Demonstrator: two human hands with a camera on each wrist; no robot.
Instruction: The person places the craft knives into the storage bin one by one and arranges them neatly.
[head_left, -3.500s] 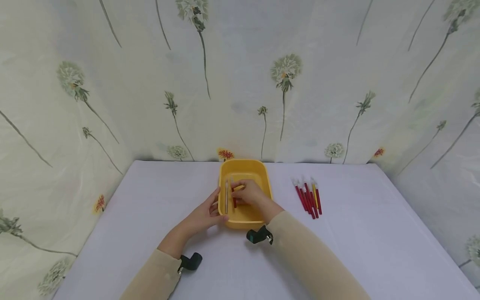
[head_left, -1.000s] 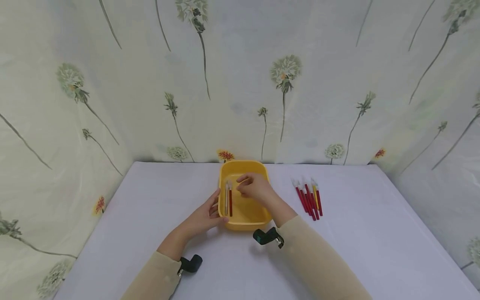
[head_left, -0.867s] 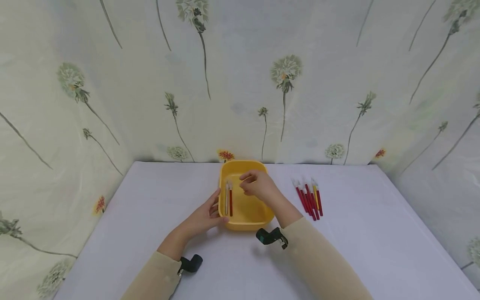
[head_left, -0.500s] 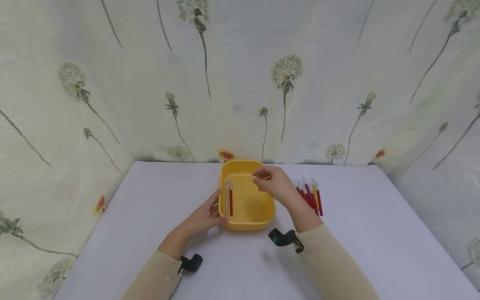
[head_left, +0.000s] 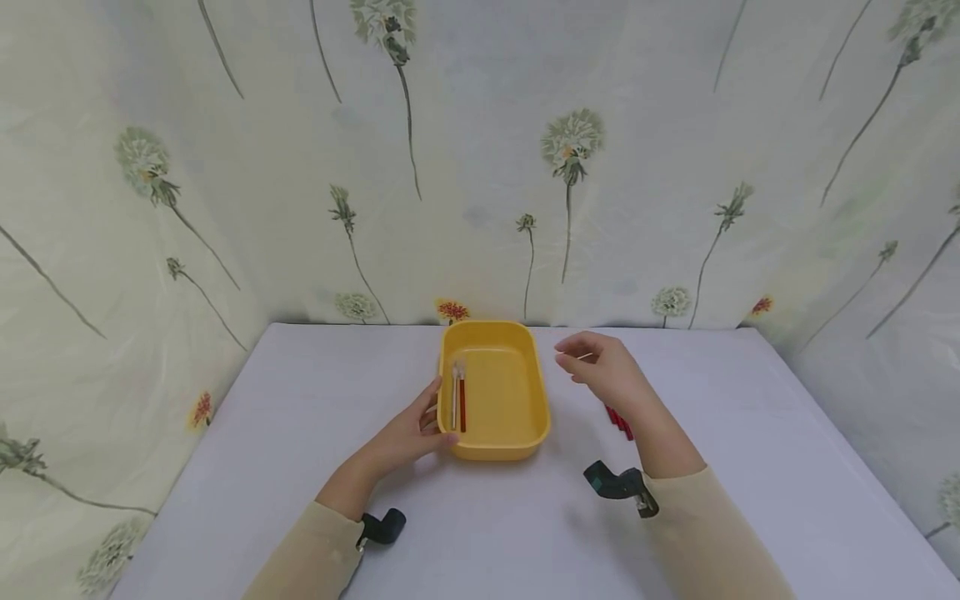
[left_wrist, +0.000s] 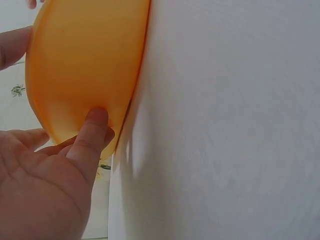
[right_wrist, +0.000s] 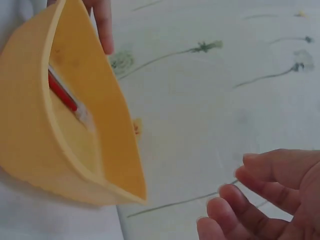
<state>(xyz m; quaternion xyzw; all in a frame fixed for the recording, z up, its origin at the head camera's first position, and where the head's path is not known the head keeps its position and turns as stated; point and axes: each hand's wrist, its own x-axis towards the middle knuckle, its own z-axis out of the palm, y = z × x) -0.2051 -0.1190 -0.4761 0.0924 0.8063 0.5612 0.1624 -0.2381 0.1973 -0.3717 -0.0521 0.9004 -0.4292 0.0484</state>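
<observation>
In the head view, my left hand (head_left: pixel 408 425) holds the near left corner of a yellow plastic tray (head_left: pixel 531 375), thumb at the rim and fingers against the outer side wall. The left wrist view shows those fingertips on the tray wall (left_wrist: pixel 85 60). Two slim paintbrushes with pale tips lie side by side inside, one silvery (head_left: pixel 453 404) and one red (head_left: pixel 462 407). My right hand (head_left: pixel 607 371) hovers right of the tray with fingers loosely bent and nothing between them. Beneath it are red brushes (head_left: pixel 618 423), mostly hidden by the hand and forearm.
A white-covered table (head_left: pixel 337 367) carries everything. Behind it hangs a pale cloth (head_left: pixel 480 150) printed with dandelions. Each wrist wears a small black camera, the left one (head_left: pixel 384 527) near the table surface and the right one (head_left: pixel 615 482) in front of the sleeve.
My right hand held a red paintbrush in the tray, let it go beside the silvery one, then moved right, out of the tray towards the brush pile. My left hand stayed put.
</observation>
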